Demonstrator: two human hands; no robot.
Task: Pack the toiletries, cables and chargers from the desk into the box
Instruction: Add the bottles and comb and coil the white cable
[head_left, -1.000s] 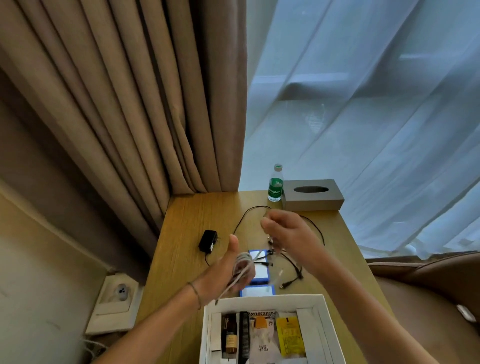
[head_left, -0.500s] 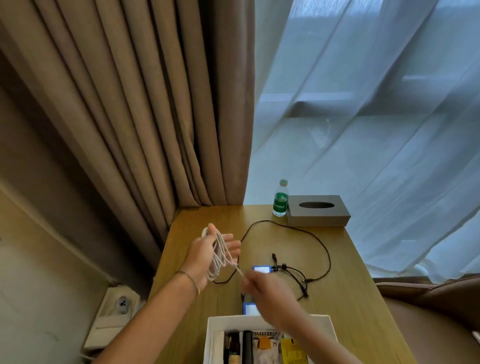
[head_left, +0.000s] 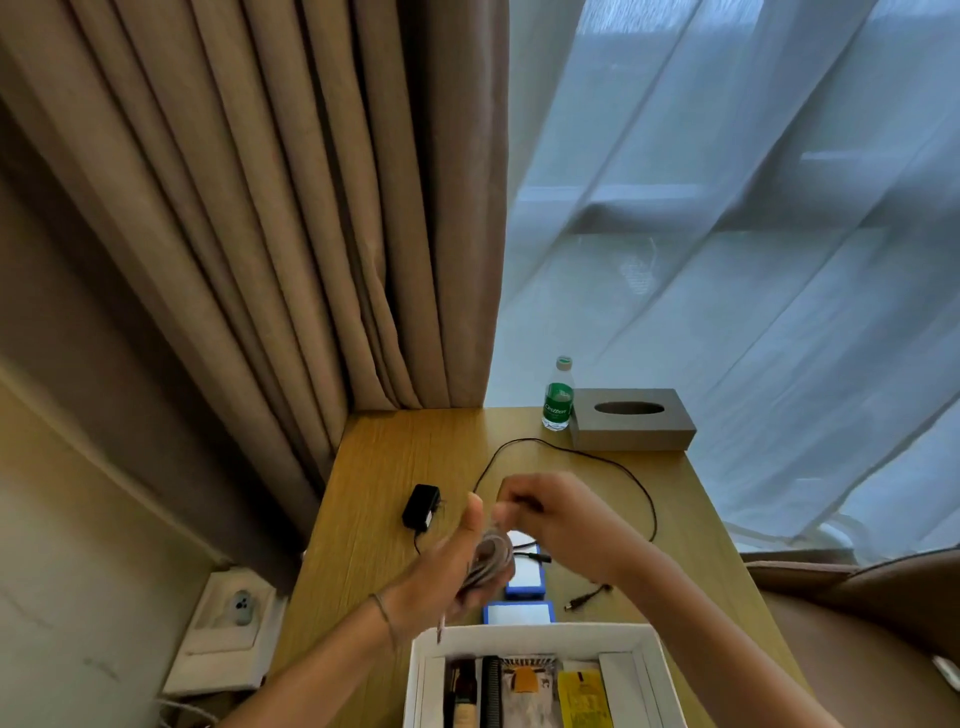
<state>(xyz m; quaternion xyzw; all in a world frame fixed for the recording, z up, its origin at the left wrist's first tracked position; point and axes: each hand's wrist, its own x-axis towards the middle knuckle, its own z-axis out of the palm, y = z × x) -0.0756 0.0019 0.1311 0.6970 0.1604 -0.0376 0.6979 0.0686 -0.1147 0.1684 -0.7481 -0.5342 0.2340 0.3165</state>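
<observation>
White cable (head_left: 485, 564): light, limp coil, prone to springing loose; wound round left hand (head_left: 447, 577), fingers clasping it, above desk (head_left: 374, 519) beyond box (head_left: 530, 635). Right hand (head_left: 550, 512) pinches its free end. Grip across whole bundle.

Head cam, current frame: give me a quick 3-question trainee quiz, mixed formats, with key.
1. True or false: the white cable is coiled around the left hand.
2. Multiple choice: the black power adapter lies A) in the white box, B) on the desk left of the hands, C) on the tissue box.
3. Fill in: the water bottle stands directly ____ of the tissue box, in view.

Key: 1 true; 2 B; 3 left. The right hand pinches something near the coil, blurred.
</observation>
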